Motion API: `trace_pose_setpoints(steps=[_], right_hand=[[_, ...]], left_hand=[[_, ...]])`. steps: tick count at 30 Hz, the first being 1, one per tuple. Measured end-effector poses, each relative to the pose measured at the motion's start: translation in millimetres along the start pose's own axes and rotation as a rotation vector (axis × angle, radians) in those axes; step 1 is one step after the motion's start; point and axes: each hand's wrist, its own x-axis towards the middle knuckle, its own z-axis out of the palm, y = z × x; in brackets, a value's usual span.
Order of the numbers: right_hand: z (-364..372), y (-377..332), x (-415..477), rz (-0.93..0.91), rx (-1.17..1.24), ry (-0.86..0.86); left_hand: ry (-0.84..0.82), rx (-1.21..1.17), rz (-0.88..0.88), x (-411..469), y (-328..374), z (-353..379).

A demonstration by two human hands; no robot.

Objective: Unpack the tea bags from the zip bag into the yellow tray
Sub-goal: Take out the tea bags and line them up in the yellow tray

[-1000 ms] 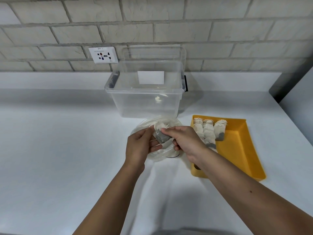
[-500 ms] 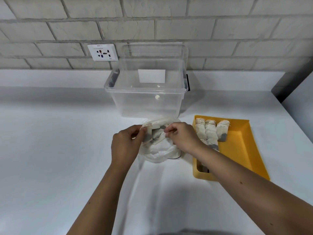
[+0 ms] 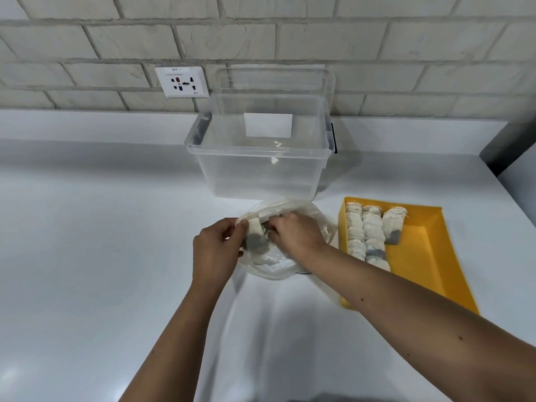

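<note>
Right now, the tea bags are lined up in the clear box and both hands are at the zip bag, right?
No. The head view shows the lined-up tea bags in the yellow tray, not the clear box. The left hand and right hand are indeed at the zip bag.

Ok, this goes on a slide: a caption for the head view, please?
Left hand pinches the zip bag open; right hand grips a tea bag inside, beside the part-filled yellow tray.
</note>
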Motion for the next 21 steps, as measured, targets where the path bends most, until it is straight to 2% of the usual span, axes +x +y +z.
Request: trace_pose_setpoints(steps=[2,4,7,9,11,13,16,21], right_hand=[[-4,0,-2,-0.004,-0.026,-0.003],[-14,4,-8,0.045,0.082,0.024],[-40,14,-27,0.187,0.553,0.047],[-60,21,-43,0.307,0.945,-0.024],[-74,26,-55,0.366,1.168,-0.08],[-82,31,-62,0.354,1.173,-0.095],[-92,39,-72,0.253,1.053,-0.12],[-120,45,-75,0.059,0.939,-0.247]], left_hand=[[0.005,-0.021,-0.014,0,1,0],[0.012,-0.038,-0.025,0,2,-2],[0.011,-0.076,-0.044,0,4,-4],[0.005,-0.139,-0.072,-2,7,-3],[-0.013,-0.186,-0.094,-5,10,2],[-0.037,-0.19,-0.092,-7,14,7],[-0.097,-0.164,-0.075,-9,19,14],[-0.291,-0.078,-0.028,-13,29,22]])
